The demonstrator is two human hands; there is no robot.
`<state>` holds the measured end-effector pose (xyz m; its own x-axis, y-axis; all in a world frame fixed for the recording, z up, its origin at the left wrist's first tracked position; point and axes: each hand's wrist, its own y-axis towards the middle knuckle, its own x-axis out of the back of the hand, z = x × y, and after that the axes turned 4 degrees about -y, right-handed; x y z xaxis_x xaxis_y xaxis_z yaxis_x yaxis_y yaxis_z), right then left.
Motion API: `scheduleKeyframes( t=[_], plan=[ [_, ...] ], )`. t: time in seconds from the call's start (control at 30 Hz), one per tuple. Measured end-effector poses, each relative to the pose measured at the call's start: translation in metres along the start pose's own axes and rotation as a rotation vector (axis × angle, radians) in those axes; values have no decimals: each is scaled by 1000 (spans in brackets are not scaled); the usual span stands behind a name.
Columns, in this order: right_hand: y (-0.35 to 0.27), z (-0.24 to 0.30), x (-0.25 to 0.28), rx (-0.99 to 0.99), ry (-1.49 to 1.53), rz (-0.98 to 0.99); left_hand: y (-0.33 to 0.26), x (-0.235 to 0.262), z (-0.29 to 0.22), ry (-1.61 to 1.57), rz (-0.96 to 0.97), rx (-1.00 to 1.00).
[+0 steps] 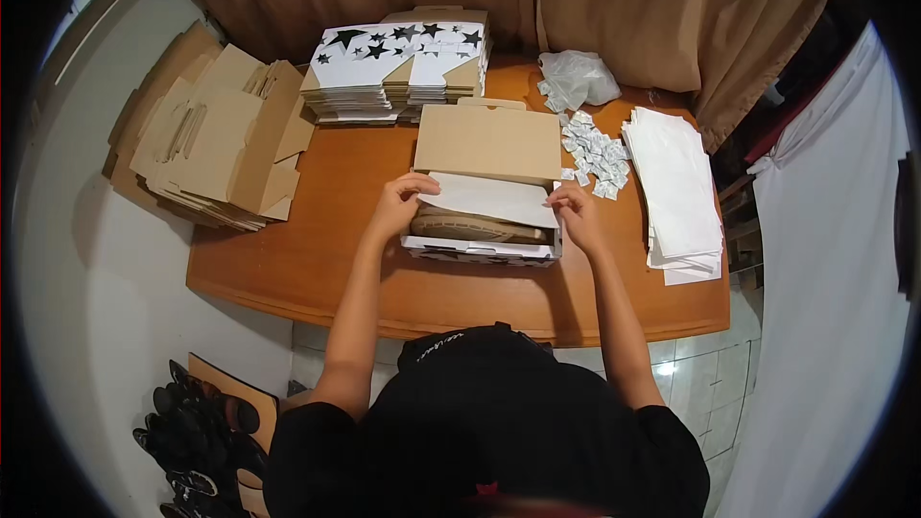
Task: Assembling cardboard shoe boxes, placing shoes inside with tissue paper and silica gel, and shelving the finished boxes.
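Observation:
An open shoebox [480, 250] stands in front of me on the wooden table, its brown lid [489, 139] raised at the far side. The outside of its near wall is white with black shapes. Inside lies a brown shoe [470, 226], partly covered, so its exact style is hard to tell. A white sheet of paper [491, 198] spans the box over the shoe. My left hand [398, 201] pinches the sheet's left end. At its right end, my right hand [574, 211] pinches it too, by the box's right wall.
Flattened brown cartons [206, 129] are piled at the left. Star-printed boxes [398, 62] are stacked at the back. Small white packets [597, 152] lie loose beside a clear plastic bag [580, 79]. White paper sheets [676, 192] form a pile at the right. Dark shoes [197, 441] sit low at the left.

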<state>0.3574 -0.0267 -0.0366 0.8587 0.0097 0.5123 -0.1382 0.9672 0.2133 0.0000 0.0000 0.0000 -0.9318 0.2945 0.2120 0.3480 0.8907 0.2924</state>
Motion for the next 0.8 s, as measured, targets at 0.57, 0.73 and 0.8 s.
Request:
scheduleKeyframes(
  t=[0.57,0.73,0.8],
  plan=[
    [-12,57,-14,-366,393,-308,-19,-8,-20,-246,-296,412],
    [-19,45,-25,-236,293,-334,-24,-12,-31,-125,-247,409],
    [-23,45,-28,-240,234,-314,-27,-14,-34,69,-196,339]
  ],
)
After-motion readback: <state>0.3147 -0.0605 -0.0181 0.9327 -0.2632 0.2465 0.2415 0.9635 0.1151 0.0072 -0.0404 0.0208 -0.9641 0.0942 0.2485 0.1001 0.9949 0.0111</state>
